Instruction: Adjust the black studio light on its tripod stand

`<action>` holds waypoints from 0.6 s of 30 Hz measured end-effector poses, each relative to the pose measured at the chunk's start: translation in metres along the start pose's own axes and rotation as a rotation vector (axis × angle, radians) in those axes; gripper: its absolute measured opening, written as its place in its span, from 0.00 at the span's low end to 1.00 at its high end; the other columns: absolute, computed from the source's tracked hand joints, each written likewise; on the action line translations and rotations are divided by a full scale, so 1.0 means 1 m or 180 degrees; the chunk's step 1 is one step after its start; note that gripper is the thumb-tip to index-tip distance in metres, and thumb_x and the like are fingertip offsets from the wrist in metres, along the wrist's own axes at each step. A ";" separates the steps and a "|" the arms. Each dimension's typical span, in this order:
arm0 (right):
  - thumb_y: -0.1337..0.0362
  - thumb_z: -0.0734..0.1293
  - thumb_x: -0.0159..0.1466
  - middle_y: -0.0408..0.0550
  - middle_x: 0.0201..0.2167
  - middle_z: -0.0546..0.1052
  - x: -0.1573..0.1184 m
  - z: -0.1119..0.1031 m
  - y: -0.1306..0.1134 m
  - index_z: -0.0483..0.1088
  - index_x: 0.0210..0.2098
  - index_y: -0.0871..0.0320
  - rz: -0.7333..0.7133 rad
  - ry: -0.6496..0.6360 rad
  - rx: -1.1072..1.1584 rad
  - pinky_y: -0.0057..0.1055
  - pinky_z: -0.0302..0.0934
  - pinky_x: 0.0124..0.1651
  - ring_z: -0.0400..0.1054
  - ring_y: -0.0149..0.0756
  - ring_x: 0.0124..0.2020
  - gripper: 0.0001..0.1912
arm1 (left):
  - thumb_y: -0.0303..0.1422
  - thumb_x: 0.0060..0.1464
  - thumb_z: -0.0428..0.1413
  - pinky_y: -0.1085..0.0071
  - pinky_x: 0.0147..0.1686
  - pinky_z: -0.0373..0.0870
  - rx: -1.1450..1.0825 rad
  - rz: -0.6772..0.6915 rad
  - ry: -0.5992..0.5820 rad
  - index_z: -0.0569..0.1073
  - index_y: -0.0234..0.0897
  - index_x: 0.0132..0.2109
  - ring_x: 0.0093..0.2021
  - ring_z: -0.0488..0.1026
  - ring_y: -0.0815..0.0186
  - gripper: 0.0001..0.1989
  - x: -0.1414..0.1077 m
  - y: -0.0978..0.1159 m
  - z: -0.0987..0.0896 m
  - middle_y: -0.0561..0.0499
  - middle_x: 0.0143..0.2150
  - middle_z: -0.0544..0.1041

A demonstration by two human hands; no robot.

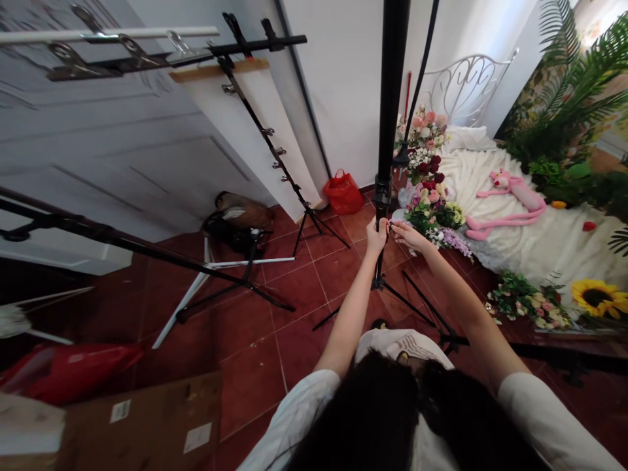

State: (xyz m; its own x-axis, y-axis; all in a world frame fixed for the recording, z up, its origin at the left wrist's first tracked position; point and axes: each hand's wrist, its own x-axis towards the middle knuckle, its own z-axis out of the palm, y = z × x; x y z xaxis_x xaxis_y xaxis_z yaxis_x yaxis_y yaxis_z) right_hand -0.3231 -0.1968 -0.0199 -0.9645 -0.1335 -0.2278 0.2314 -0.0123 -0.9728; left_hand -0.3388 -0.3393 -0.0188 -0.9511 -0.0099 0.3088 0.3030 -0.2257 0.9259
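Observation:
A black upright stand pole point(392, 85) rises in front of me, its tripod legs point(407, 302) spread on the floor. My left hand point(377, 235) is wrapped round the pole just below a black collar point(382, 190). On the pole's right side, my right hand point(406, 234) pinches a small dark part, apparently a knob, at the same height; its detail is too small to make out. A black cable with a dark plug-like end point(401, 157) hangs beside the pole, above my right hand.
Flowers point(426, 190) and a draped bed with a pink plush toy point(523, 196) lie right. A red bag point(343, 191) sits by the wall. Left are a clip stand point(255, 121), a slanting black stand point(122, 239) and a cardboard box point(142, 418).

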 end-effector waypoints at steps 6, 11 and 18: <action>0.63 0.72 0.53 0.38 0.28 0.71 -0.006 0.000 -0.005 0.70 0.37 0.55 0.0168 0.0068 0.0454 0.22 0.63 0.34 0.65 0.27 0.30 0.12 | 0.68 0.50 0.50 0.72 0.26 0.61 0.0087 0.0019 0.0040 0.69 0.37 0.27 0.21 0.63 0.72 0.35 0.000 -0.004 -0.001 0.55 0.20 0.67; 0.66 0.71 0.48 0.41 0.30 0.72 -0.003 -0.009 -0.023 0.67 0.27 0.56 -0.0410 0.0325 -0.0393 0.29 0.66 0.41 0.67 0.32 0.35 0.09 | 0.68 0.51 0.50 0.73 0.24 0.59 0.0136 0.0095 0.0088 0.69 0.37 0.27 0.20 0.62 0.73 0.35 0.000 -0.009 -0.001 0.55 0.19 0.66; 0.54 0.80 0.48 0.48 0.54 0.74 0.001 0.021 -0.112 0.61 0.60 0.47 -0.1775 -0.0341 -0.0531 0.44 0.66 0.61 0.70 0.42 0.56 0.44 | 0.70 0.50 0.48 0.72 0.22 0.58 0.0151 0.0124 0.0242 0.68 0.37 0.28 0.19 0.61 0.72 0.36 0.001 -0.009 0.004 0.55 0.19 0.66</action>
State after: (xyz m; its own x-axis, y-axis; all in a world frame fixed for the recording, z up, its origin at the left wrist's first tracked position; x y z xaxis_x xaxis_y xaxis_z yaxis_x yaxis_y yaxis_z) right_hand -0.3473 -0.2169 0.0899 -0.9145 -0.2512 0.3172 -0.3384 0.0454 -0.9399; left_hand -0.3419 -0.3338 -0.0258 -0.9398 -0.0923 0.3291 0.3407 -0.1775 0.9233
